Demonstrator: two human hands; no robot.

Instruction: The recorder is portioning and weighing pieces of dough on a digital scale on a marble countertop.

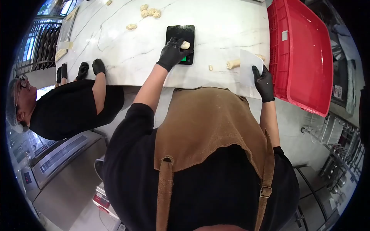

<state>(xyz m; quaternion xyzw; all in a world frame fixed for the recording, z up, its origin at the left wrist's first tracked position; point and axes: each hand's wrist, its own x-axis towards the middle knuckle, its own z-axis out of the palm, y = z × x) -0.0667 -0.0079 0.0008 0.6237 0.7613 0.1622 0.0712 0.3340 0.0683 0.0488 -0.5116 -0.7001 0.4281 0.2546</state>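
Observation:
My left hand [172, 53], in a black glove, grips a small pale dough piece [185, 45] over a black digital scale [180, 30] with a lit green display. In my right hand [263, 82], also gloved in black, is a flat white dough scraper [248, 68], tilted over the marble table. The scraper partly covers a dough roll [233, 63]. A small dough bit [210, 68] lies left of the roll. Farther back on the table are a cluster of dough pieces [151, 12] and a separate dough piece [131, 26].
A large red plastic crate [310, 57] stands at the right edge of the marble table [124, 57]. To the left, a co-worker [66, 106] in a hairnet and black gloves stands at the same table. A board [66, 34] lies at the table's left end.

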